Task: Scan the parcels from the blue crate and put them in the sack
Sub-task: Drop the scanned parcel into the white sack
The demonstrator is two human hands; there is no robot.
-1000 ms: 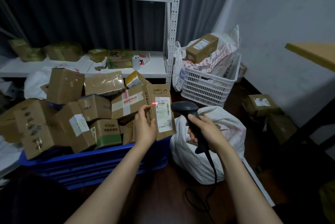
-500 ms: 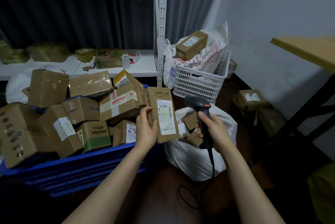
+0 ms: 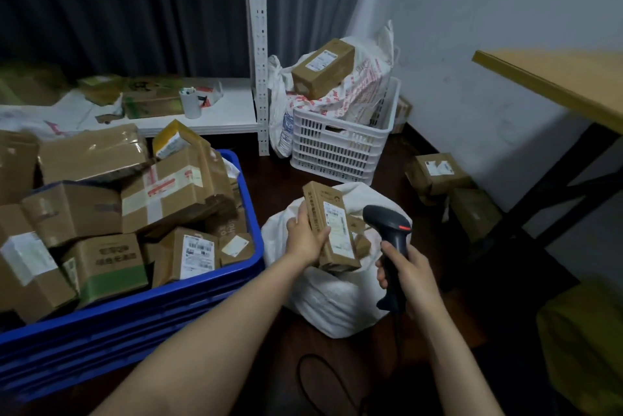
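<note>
My left hand (image 3: 305, 238) grips a narrow brown parcel (image 3: 332, 226) with a white label, holding it upright over the open mouth of the white sack (image 3: 333, 301) on the floor. Other small parcels show inside the sack's mouth. My right hand (image 3: 403, 269) grips the black barcode scanner (image 3: 391, 237) just right of the parcel, its cable trailing down to the floor. The blue crate (image 3: 161, 307) at the left is heaped with several brown cardboard parcels (image 3: 172, 193).
A white slatted basket (image 3: 337, 146) with bags and a box stands behind the sack, beside the white shelf post (image 3: 259, 78). Cardboard boxes (image 3: 438, 173) lie against the right wall under a wooden table (image 3: 556, 81). A yellow object (image 3: 583, 341) sits at the lower right.
My left hand has carried the parcel rightward from above the crate to over the sack. The scanner's red beam is off the label, and my right hand has lowered with the scanner.
</note>
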